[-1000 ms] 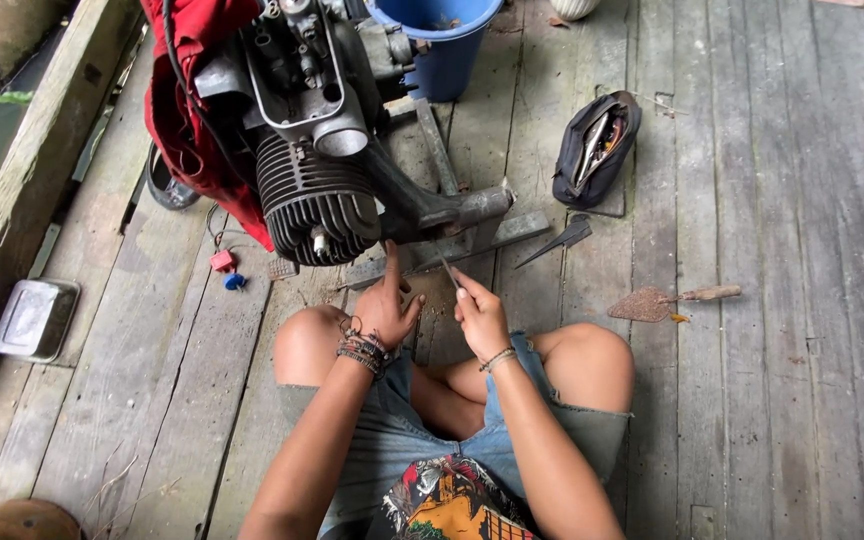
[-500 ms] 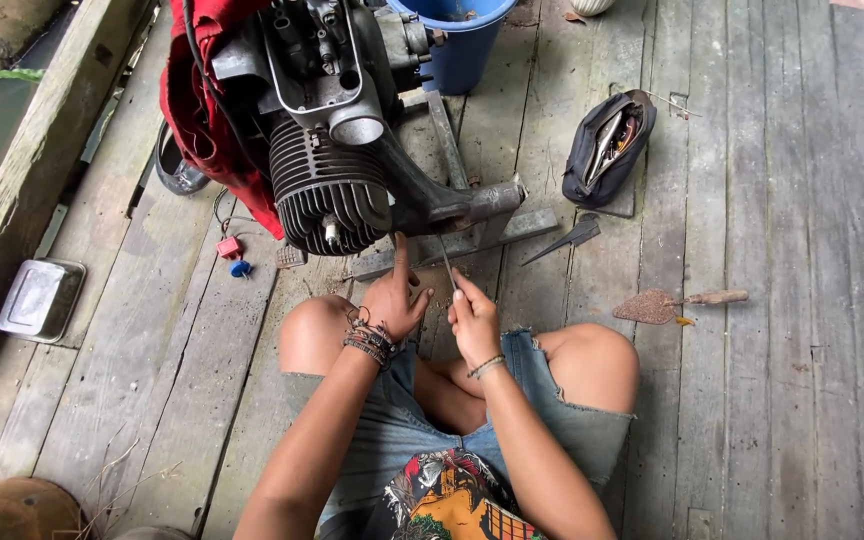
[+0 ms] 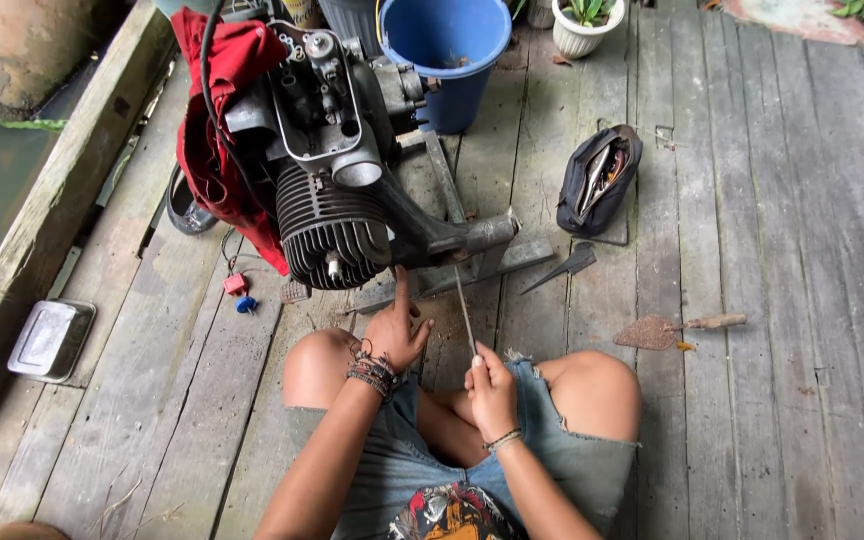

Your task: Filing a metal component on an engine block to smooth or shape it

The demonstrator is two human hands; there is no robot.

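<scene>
— What sat up at the top of the wooden deck (image 3: 752,400)?

— A blue bucket (image 3: 444,50), and just to its right a small white pot (image 3: 580,35) with a green plant in it.

— And along the right side?

— A dark pouch (image 3: 599,180) lay open on the planks, a grey metal wedge (image 3: 562,268) below it, and a rusty trowel (image 3: 674,328) with a wooden handle further down.

— Anything on the left?

— A shallow metal tin (image 3: 50,338) rested near the deck's timber edge (image 3: 47,220), and small red and blue clips (image 3: 239,292) lay by the red cloth (image 3: 214,140).

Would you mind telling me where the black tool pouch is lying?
In the head view, the black tool pouch lies open on the deck boards, upper right of the engine, beside the blue bucket.
</scene>
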